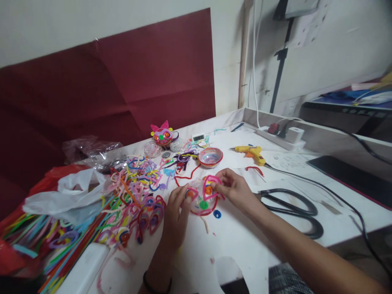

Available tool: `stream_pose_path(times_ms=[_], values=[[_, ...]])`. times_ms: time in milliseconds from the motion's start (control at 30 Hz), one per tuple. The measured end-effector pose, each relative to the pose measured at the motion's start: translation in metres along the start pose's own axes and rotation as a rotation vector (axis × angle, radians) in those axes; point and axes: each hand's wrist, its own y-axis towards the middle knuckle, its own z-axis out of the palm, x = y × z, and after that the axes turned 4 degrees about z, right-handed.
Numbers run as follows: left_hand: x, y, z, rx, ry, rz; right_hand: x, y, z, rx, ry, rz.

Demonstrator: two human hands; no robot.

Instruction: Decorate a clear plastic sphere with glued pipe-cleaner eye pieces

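Observation:
My left hand (177,214) and my right hand (233,188) both hold a small clear dome craft piece (202,201) trimmed with pink and red pipe cleaner, low over the white table (245,237). My right fingers pinch a pink pipe-cleaner loop (212,182) at its top. My left fingertips press the piece's left side near an orange dot. A green dot shows on its front. A blue ring (217,214) lies on the table just below it.
A heap of coloured pipe cleaners (134,196) fills the left. Behind stand a finished pink-eared craft face (162,136), a small bowl (210,157) and a yellow glue gun (251,152). Black scissors (294,208), cables and a power strip (281,136) lie right.

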Motion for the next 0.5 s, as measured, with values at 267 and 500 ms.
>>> stream_pose_path(times_ms=[267,500], values=[[0.0015,0.0016,0.0023,-0.066,-0.018,-0.047,0.0022,-0.0015,0.0022,-0.034,-0.029,-0.018],[-0.0004,0.0026,0.0012,-0.039,-0.024,-0.018,-0.0006,-0.0005,0.0005,-0.037,-0.028,-0.022]])
